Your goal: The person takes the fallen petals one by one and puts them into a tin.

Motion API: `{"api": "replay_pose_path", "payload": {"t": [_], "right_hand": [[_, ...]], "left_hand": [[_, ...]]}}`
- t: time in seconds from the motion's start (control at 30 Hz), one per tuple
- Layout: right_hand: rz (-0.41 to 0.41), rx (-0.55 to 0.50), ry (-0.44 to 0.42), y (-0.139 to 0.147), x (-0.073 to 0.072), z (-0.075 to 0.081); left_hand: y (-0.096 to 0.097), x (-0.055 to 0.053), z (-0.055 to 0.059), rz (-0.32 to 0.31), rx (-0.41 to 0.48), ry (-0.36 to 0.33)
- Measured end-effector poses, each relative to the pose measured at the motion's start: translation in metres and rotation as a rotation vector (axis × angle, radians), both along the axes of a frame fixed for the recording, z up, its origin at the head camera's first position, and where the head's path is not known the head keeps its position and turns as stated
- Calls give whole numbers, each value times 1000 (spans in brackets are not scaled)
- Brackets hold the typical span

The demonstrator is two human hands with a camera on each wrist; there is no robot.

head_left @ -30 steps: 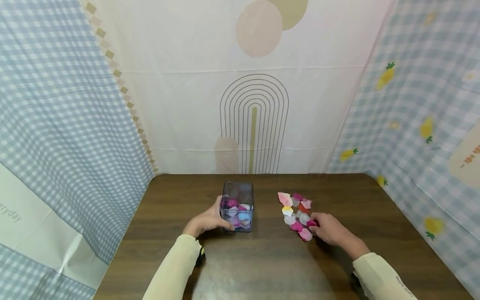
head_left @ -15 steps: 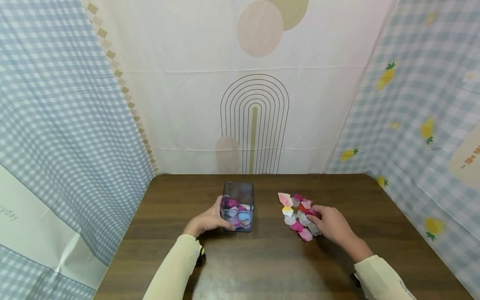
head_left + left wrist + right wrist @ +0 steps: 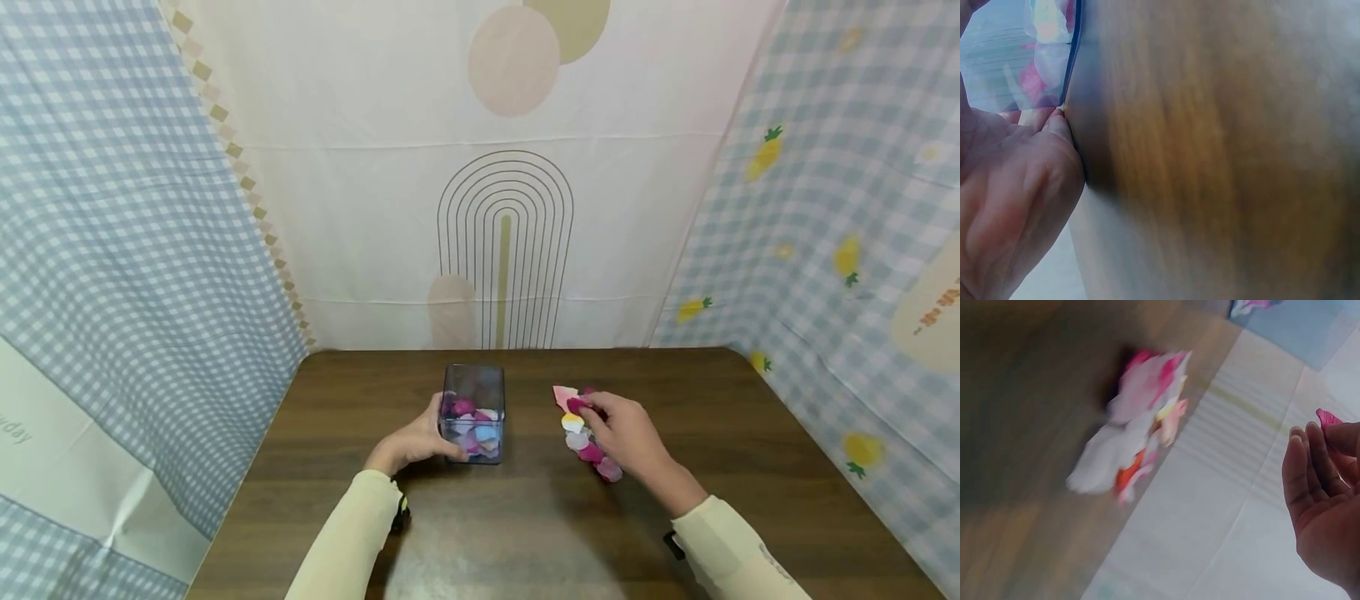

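Observation:
A clear, dark-tinted plastic box (image 3: 476,380) stands on the table, partly filled with pink, white and blue petals (image 3: 480,433). My left hand (image 3: 414,437) grips its left side, thumb at the near face; in the left wrist view the palm lies against the clear wall (image 3: 991,81). To the right, my right hand (image 3: 632,435) pinches a magenta petal (image 3: 576,405) between thumb and fingertips, above a small spread of loose petals (image 3: 576,441). These are pink, white, yellow and red, some hidden behind the hand. The right wrist view shows the pinched petal's tip (image 3: 1327,417) over the fingers.
The brown wooden table (image 3: 487,533) ends at a pale patterned cloth (image 3: 360,233) at the back. Blue checked cloths hang on the left (image 3: 150,250) and right (image 3: 817,275). Bare tabletop lies between the box and the loose petals.
My right hand has pinched the magenta petal, lifted it from the spread's right edge and moved leftward and up over the other petals. The left hand stays on the box.

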State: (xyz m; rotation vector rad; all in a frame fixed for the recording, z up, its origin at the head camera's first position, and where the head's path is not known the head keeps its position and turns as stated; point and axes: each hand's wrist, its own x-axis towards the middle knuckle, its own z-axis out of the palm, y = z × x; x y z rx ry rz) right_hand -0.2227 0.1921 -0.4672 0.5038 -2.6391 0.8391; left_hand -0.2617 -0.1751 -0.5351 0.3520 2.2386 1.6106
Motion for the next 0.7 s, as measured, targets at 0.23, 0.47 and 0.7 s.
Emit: {"api": "replay_pose_path", "payload": {"t": [0.23,0.47,0.7], "right_hand": [[49,-23,84,-38,-7,10],[121,-88,111,-86,-21,19],[159,-49,113,-126,-37,6]], "left_hand": [[0,-2,0,9,6,-7],[-3,-4,-2,23,-23,13],[-5,-5,-3,4,10,-7]]}}
